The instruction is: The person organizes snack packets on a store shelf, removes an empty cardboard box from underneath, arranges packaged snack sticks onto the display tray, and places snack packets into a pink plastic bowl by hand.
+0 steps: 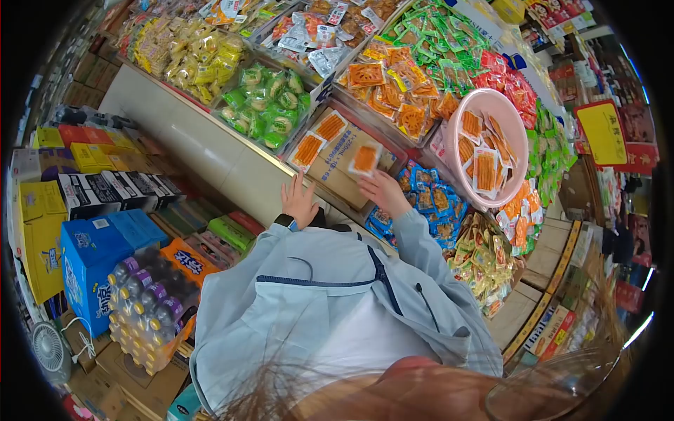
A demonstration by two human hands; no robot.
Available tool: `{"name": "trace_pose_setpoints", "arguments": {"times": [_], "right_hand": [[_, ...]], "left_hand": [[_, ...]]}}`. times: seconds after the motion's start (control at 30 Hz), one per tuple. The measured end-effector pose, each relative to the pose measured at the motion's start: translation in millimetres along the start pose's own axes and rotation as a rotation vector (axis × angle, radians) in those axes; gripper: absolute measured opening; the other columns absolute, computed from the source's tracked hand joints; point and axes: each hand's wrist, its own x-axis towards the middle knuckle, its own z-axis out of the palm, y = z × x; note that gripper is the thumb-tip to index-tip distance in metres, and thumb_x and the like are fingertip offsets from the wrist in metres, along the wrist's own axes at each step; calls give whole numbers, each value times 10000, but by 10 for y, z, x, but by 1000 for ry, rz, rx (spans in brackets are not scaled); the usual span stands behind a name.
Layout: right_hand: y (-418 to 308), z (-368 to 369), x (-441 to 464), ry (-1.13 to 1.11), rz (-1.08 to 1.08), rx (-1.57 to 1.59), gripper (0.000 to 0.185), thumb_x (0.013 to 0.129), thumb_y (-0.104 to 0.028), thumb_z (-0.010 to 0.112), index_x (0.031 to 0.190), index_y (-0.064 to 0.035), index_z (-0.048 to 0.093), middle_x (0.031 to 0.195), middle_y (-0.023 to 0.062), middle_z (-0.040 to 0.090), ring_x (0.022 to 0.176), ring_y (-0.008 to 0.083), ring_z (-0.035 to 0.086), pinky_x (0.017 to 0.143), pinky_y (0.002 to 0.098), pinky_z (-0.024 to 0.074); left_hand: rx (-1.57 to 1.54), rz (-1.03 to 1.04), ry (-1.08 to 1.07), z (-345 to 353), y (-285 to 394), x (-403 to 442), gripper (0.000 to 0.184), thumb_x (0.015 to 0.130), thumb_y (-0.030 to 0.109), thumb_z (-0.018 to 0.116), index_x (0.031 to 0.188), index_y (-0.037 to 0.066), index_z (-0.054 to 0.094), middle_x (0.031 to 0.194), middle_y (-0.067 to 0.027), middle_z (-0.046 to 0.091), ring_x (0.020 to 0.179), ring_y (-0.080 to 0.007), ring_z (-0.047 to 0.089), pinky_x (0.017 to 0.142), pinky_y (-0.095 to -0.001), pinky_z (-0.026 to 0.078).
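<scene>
My right hand (384, 192) is at the lower edge of an orange snack packet (366, 158), its fingertips touching it over a cardboard box (344, 158). My left hand (300, 201) has its fingers spread and holds nothing, just below another orange packet (307, 151). A third orange packet (330, 126) lies on the box behind it. To the right, a pink basket (460, 165) holds several similar orange packets (485, 170).
Green packets (265, 105) fill the compartment left of the box. Blue packets (437, 200) lie right of my right hand. Bottled drinks (151, 305) and a blue carton (95, 266) stand at the lower left.
</scene>
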Motion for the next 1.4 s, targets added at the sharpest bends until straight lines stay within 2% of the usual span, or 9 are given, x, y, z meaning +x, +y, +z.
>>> {"name": "trace_pose_setpoints", "arguments": {"times": [0.17, 0.43, 0.5, 0.57, 0.67, 0.87, 1.1, 1.3, 1.4], "right_hand": [[45, -275, 125, 169, 134, -67, 352, 915, -156, 507, 1234, -30, 429, 1100, 166, 590, 931, 274, 605, 824, 390, 506], [-1140, -247, -962, 21, -726, -6, 230, 887, -131, 541, 1084, -13, 553, 933, 100, 632, 816, 156, 615, 662, 256, 494], [-1501, -550, -1061, 369, -1003, -152, 267, 875, -156, 563, 1079, 16, 562, 911, 108, 628, 762, 181, 623, 649, 301, 507], [-1768, -1050, -969, 914, -1173, -849, 393, 802, -194, 663, 1107, 30, 556, 957, 158, 616, 868, 265, 611, 770, 374, 497], [-1859, -1193, -1015, 1181, -1047, -1545, 535, 709, -203, 740, 1142, 40, 542, 1023, 225, 589, 977, 357, 560, 889, 433, 438], [-1762, -1150, -965, 1335, -1004, -1536, 558, 651, -217, 783, 1102, 32, 568, 1011, 242, 586, 985, 382, 539, 902, 447, 417], [-1852, -1241, -1114, 1049, -877, -1445, 332, 735, -149, 713, 988, 33, 600, 902, 186, 626, 874, 317, 588, 797, 363, 462], [-1682, -674, -1475, 543, -1143, -444, 320, 842, -38, 592, 1154, 6, 533, 1041, 79, 626, 967, 160, 586, 840, 287, 462], [-1372, -806, -1500, 247, -764, -414, 328, 835, -62, 598, 1156, -26, 542, 1068, 53, 617, 945, 131, 589, 831, 271, 468]], "left_hand": [[44, 80, -8, -34, 107, 149, 648, 710, 272, 697, 1293, 123, 457, 1481, -183, 163, 1368, -348, 171, 1058, -589, 167], [117, 242, -72, 94, 231, 446, 673, 739, 306, 667, 1328, 97, 418, 1433, -178, 282, 1357, -354, 196, 1085, -571, 134], [99, 262, -112, 122, 304, 529, 681, 747, 309, 663, 1340, 99, 400, 1422, -168, 306, 1354, -352, 207, 1091, -559, 139], [92, 287, -150, 185, 364, 640, 702, 753, 309, 658, 1359, 99, 372, 1429, -161, 299, 1355, -345, 209, 1095, -546, 146], [120, 344, -180, 274, 389, 852, 721, 761, 295, 658, 1379, 97, 343, 1450, -157, 265, 1356, -345, 214, 1091, -525, 183], [267, 327, -119, 467, 281, 1179, 805, 763, 391, 651, 1415, 89, 288, 1471, -165, 234, 1359, -336, 219, 1099, -508, 173], [374, 210, -112, 401, 274, 1271, 810, 786, 502, 590, 1404, 59, 312, 1489, -189, 196, 1335, -414, 230, 1109, -506, 134], [376, 156, -119, 490, 325, 1233, 831, 783, 504, 594, 1406, 42, 298, 1479, -203, 200, 1329, -392, 246, 1099, -497, 159], [325, 143, -164, 379, 377, 1159, 841, 777, 497, 605, 1411, 47, 288, 1466, -204, 223, 1328, -372, 247, 1088, -488, 182]]}}
